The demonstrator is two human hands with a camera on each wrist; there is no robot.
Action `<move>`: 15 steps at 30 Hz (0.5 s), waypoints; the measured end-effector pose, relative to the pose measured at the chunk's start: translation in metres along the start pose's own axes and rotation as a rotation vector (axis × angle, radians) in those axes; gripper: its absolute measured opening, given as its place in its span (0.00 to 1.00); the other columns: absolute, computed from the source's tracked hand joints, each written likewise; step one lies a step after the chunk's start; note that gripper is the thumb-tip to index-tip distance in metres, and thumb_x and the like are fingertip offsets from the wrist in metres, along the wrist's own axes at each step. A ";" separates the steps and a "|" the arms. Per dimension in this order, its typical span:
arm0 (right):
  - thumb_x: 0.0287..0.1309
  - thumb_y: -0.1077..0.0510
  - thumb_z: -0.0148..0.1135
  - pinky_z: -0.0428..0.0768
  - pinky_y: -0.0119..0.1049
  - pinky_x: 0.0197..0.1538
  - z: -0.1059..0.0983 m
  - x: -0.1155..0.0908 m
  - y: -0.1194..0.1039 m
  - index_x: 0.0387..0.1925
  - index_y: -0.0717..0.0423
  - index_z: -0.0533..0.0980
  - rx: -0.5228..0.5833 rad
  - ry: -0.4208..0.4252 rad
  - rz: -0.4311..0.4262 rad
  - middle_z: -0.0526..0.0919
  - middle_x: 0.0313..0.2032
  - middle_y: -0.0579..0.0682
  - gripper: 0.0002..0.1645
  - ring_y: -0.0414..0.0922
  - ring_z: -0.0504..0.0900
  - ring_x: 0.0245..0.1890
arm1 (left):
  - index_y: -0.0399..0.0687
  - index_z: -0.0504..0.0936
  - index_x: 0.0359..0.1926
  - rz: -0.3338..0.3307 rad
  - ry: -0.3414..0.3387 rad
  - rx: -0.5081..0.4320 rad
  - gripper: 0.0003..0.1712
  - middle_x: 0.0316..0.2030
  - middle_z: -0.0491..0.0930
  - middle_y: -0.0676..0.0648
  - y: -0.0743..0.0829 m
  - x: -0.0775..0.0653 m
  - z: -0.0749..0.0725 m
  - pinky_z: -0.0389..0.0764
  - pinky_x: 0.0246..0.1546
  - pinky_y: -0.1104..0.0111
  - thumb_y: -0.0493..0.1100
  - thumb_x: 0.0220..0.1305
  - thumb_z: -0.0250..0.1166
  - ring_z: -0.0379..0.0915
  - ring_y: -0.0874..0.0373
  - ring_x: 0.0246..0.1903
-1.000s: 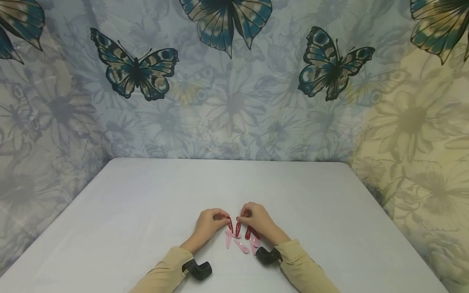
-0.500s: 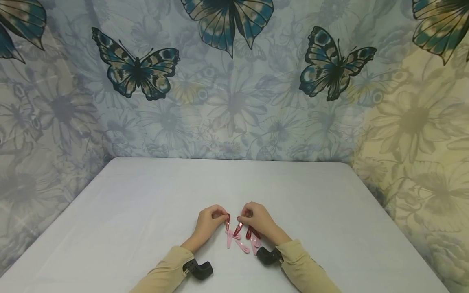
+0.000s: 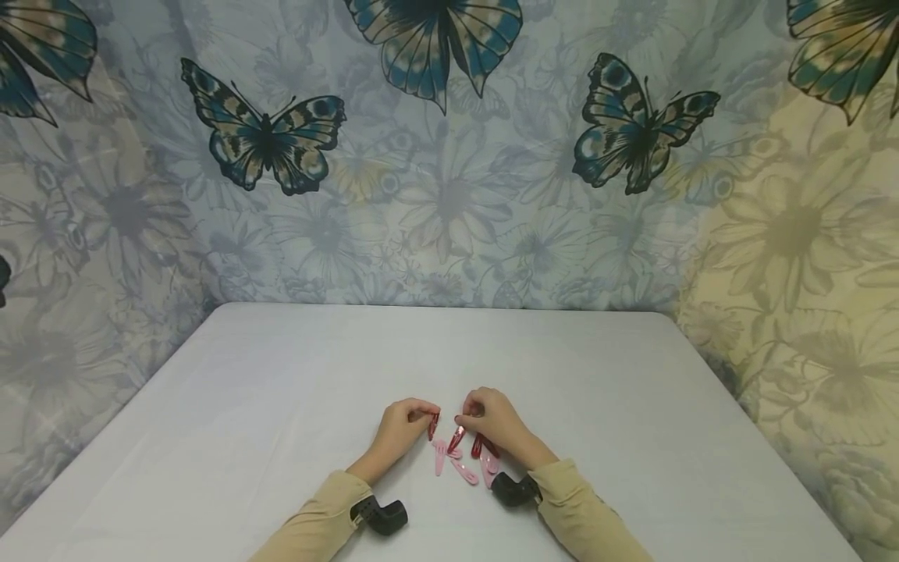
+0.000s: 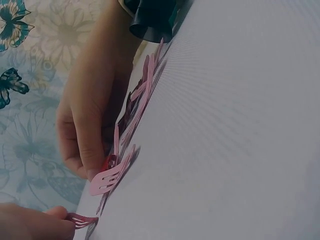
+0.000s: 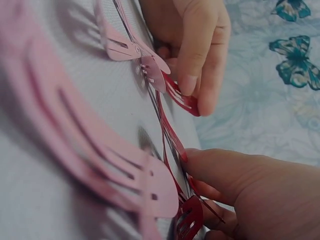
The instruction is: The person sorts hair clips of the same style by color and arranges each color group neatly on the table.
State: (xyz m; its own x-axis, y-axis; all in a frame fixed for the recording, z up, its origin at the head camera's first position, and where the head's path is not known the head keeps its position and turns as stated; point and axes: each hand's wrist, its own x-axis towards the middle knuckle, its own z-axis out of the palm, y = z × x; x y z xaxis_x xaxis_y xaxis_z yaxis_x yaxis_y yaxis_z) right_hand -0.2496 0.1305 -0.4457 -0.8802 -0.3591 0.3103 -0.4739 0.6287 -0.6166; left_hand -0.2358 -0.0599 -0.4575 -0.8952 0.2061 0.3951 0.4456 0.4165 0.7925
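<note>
Near the front middle of the table, my left hand (image 3: 399,429) pinches a red snap hair clip (image 3: 433,426) by its upper end. Close by on the right, my right hand (image 3: 497,420) has thumb and fingers on a second red hair clip (image 3: 457,439), which slants down to the left. Pink hair clips lie just in front, one upright in line (image 3: 440,458) and one slanted (image 3: 464,471). Under the right hand are more red clips (image 3: 477,446) and pink clips (image 3: 488,466), partly overlapping. In the right wrist view a large pink clip (image 5: 100,145) fills the near left.
The white tabletop (image 3: 316,367) reaches far back and to both sides. Behind it hangs a cloth backdrop (image 3: 449,203) with butterflies and flowers. Black wrist cameras (image 3: 380,517) sit at both cuffs, the right one just beside the pink clips.
The red clip in my left hand has moved slightly left, its lower end swinging from right to left. The right hand's red clip has tilted, its lower end now further left.
</note>
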 end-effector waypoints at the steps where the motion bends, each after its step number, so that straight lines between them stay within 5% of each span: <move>1: 0.44 0.59 0.68 0.67 0.33 0.30 0.000 0.000 0.000 0.18 0.52 0.71 -0.003 -0.001 -0.002 0.67 0.20 0.40 0.12 0.39 0.66 0.25 | 0.37 0.83 0.30 0.000 0.001 0.000 0.07 0.28 0.80 0.47 0.000 0.000 0.000 0.70 0.24 0.72 0.27 0.48 0.62 0.67 0.65 0.22; 15: 0.44 0.59 0.68 0.66 0.32 0.27 0.000 0.001 -0.001 0.17 0.52 0.72 0.009 -0.010 0.042 0.68 0.18 0.40 0.12 0.38 0.65 0.22 | 0.36 0.82 0.30 0.051 0.019 0.009 0.09 0.31 0.80 0.45 0.000 -0.001 -0.002 0.75 0.34 0.68 0.24 0.47 0.62 0.76 0.52 0.32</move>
State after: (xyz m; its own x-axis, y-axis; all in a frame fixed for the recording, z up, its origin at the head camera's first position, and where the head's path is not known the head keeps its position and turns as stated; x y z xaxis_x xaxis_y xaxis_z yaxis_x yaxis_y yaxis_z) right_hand -0.2494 0.1295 -0.4447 -0.8989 -0.3395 0.2768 -0.4363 0.6371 -0.6354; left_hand -0.2351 -0.0619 -0.4563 -0.8713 0.2103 0.4433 0.4902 0.4136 0.7673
